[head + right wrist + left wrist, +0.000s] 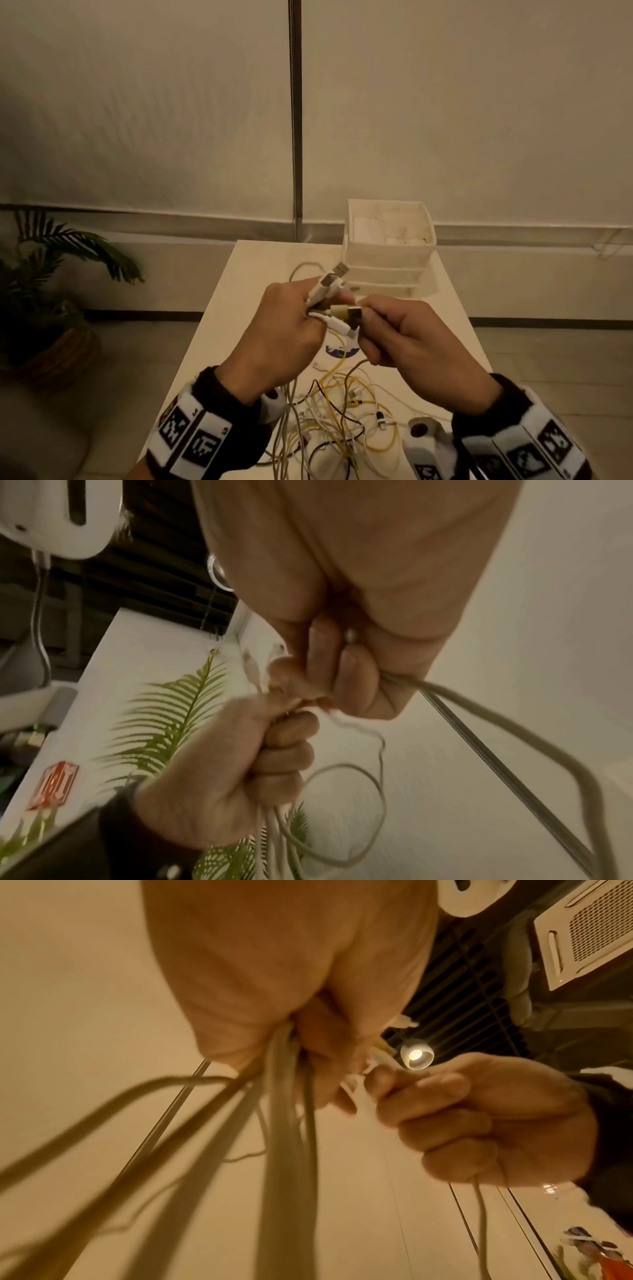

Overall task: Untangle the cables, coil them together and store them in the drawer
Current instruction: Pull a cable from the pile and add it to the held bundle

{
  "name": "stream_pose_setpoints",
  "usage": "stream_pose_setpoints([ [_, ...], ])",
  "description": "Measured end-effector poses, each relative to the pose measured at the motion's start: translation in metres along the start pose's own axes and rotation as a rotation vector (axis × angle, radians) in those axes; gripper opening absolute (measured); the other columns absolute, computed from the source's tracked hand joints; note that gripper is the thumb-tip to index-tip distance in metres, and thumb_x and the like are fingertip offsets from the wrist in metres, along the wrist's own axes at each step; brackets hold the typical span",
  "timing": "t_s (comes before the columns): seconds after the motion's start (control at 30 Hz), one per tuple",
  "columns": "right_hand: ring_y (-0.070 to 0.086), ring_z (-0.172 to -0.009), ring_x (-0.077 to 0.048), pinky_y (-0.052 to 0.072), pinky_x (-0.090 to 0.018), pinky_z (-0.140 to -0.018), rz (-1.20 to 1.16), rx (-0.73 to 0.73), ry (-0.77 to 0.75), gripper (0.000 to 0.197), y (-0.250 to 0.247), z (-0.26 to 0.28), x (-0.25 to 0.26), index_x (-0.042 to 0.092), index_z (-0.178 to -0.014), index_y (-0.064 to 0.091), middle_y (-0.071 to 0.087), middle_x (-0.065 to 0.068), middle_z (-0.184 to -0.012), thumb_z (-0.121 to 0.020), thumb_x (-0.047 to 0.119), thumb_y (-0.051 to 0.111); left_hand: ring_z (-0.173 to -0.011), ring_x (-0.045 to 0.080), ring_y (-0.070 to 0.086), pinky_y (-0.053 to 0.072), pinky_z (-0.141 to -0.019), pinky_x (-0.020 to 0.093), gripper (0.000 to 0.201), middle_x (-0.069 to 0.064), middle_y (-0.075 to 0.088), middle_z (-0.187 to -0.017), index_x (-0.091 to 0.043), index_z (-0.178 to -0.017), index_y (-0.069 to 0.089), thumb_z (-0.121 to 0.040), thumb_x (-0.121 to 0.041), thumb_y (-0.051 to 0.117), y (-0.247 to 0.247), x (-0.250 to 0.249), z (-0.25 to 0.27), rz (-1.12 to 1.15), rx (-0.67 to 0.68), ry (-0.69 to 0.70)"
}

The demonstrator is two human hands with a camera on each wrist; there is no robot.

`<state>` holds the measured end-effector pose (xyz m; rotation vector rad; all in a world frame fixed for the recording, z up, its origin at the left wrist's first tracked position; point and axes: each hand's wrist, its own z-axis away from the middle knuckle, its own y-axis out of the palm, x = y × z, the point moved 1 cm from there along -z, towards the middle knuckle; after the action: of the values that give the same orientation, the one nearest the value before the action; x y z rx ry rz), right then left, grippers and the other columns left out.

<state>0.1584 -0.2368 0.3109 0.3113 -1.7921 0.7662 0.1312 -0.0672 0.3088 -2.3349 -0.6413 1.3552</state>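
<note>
Both hands are raised together over the table [236, 308]. My left hand [317, 303] grips a bundle of white cables, and their USB plugs [334, 277] stick up past its fingers. My right hand [364, 320] pinches a yellow cable's gold USB plug [350, 313] right beside the left fingers. The rest of the white, yellow and dark cables lie in a tangle [342, 414] below the hands. The left wrist view shows the cable strands [291, 1137] hanging from my left fist. A braided cable [507, 761] runs out of my right fist in the right wrist view.
A white drawer unit [387, 260] stands at the table's far right, its top tray holding white items. A potted plant [58, 274] sits on the floor to the left. A round sticker [339, 351] lies on the table under the hands.
</note>
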Motion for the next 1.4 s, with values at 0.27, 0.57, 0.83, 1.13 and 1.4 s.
stream_pose_setpoints([
  [0.27, 0.044, -0.05, -0.008, 0.038, -0.019, -0.057, 0.05, -0.042, 0.043, 0.031, 0.003, 0.025, -0.026, 0.019, -0.079, 0.064, 0.051, 0.001, -0.051, -0.096, 0.034, 0.043, -0.054, 0.024, 0.042, 0.037, -0.05, 0.04, 0.022, -0.001, 0.05, -0.062, -0.019, -0.076, 0.065, -0.088, -0.036, 0.058, -0.072, 0.031, -0.007, 0.178, -0.639, -0.278],
  [0.57, 0.03, -0.047, -0.015, 0.028, -0.022, -0.047, -0.108, -0.101, 0.117, 0.034, 0.01, 0.014, -0.016, 0.016, -0.074, 0.064, 0.039, -0.004, -0.049, -0.098, 0.031, 0.045, -0.088, 0.005, 0.07, 0.058, -0.073, 0.024, 0.037, -0.011, 0.073, -0.101, -0.02, -0.108, 0.069, -0.077, 0.0, 0.063, -0.019, -0.009, 0.007, 0.08, 0.044, 0.008],
  [0.83, 0.032, -0.043, -0.008, 0.026, -0.019, -0.043, -0.243, -0.055, 0.161, 0.033, -0.003, 0.007, -0.004, 0.004, -0.082, 0.065, 0.041, -0.003, -0.05, -0.094, 0.03, 0.047, -0.057, -0.012, 0.058, 0.036, -0.051, 0.004, 0.041, -0.034, 0.06, -0.056, -0.033, -0.077, 0.072, -0.084, 0.006, 0.06, -0.02, -0.001, 0.0, -0.04, -0.144, -0.142],
  [1.13, 0.025, -0.042, -0.013, 0.02, -0.026, -0.047, -0.383, -0.091, 0.276, 0.031, -0.01, 0.014, -0.031, 0.007, -0.076, 0.06, 0.035, -0.004, -0.05, -0.096, 0.028, 0.049, -0.068, -0.005, 0.061, 0.049, -0.055, 0.016, 0.03, -0.019, 0.069, -0.091, -0.029, -0.109, 0.069, -0.09, -0.006, 0.064, -0.05, 0.004, -0.004, -0.087, -0.397, -0.146],
  [1.4, 0.024, -0.04, -0.011, 0.022, -0.024, -0.046, -0.583, -0.042, 0.221, 0.026, -0.002, -0.003, -0.02, 0.002, -0.083, 0.058, 0.039, -0.004, -0.049, -0.097, 0.02, 0.044, -0.075, 0.012, 0.067, 0.054, -0.063, 0.037, 0.034, -0.01, 0.073, -0.081, -0.023, -0.089, 0.072, -0.072, -0.001, 0.053, 0.004, -0.007, -0.004, -0.015, 0.089, -0.052],
])
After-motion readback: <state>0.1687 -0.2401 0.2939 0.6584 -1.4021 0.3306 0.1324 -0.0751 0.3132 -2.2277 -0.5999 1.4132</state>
